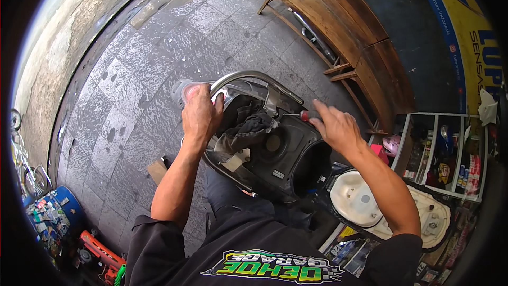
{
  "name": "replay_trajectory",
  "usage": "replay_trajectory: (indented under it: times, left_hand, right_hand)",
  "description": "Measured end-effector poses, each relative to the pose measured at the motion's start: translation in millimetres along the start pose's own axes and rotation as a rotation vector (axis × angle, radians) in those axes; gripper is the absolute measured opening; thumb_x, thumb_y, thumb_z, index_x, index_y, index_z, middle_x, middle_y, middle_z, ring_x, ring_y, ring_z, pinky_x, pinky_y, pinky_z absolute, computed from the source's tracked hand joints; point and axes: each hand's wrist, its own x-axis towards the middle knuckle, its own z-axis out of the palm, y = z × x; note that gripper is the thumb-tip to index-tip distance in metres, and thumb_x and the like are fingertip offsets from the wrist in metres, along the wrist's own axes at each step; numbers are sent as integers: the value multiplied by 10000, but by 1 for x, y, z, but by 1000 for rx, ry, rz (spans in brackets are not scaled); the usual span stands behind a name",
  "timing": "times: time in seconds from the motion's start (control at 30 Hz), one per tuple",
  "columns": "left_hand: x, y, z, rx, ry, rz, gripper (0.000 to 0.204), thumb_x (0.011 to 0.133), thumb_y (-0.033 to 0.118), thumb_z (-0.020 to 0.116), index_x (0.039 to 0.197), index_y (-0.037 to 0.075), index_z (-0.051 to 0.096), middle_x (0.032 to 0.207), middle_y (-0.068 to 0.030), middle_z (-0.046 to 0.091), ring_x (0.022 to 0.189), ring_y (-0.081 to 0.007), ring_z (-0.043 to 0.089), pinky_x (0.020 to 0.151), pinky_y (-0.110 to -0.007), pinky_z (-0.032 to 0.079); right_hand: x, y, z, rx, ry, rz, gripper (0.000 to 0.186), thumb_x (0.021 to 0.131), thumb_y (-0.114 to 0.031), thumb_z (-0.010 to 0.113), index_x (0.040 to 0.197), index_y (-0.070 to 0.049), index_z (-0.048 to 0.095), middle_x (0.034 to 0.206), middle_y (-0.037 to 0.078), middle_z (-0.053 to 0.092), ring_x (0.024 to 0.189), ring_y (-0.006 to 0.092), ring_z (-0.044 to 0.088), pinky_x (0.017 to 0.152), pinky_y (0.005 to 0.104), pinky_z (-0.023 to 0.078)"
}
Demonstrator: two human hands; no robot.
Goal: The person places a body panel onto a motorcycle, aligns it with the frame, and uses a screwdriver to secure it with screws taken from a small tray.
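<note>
A dark scooter body [270, 153] stands in front of me with its seat off. My left hand [201, 114] is closed at its tail, round the end of the metal grab rail [256, 76] beside the red tail light [190, 91]. A red-handled screwdriver [304, 116] lies with its shaft against the rail's mount. My right hand [336, 127] is at its handle end, thumb and fingertips loosely about it, the fingers slightly blurred. A crumpled dark cloth [248, 128] lies in the open seat bay between the hands. The screwdriver's tip is hard to make out.
The upturned seat [360, 201] rests at the right, below a compartmented rack [444, 153] of bottles and small goods. A wooden bench [333, 16] stands beyond. Lower left are a blue drum [66, 206] and a red jack [100, 249]. Grey tiles [137, 85] cover the floor.
</note>
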Motion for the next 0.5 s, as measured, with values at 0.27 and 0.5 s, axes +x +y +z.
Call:
replay_trajectory:
  times: [0.27, 0.5]
  left_hand:
    - [1, 1, 0, -3, -19, -30, 308, 913, 267, 648, 1115, 36, 626, 976, -237, 694, 888, -448, 676, 790, -521, 517]
    - [1, -1, 0, -1, -30, -45, 315, 911, 273, 654, 1115, 34, 629, 982, -241, 695, 883, -448, 677, 784, -524, 518]
  right_hand:
    - [-3, 10, 10, 71, 176, -328, 379, 992, -360, 561, 1213, -61, 641, 849, 299, 684, 887, 469, 676, 797, 558, 520]
    - [-4, 14, 17, 173, 141, -11, 331, 982, -340, 579, 1134, -58, 664, 795, 264, 679, 847, 450, 679, 785, 549, 528]
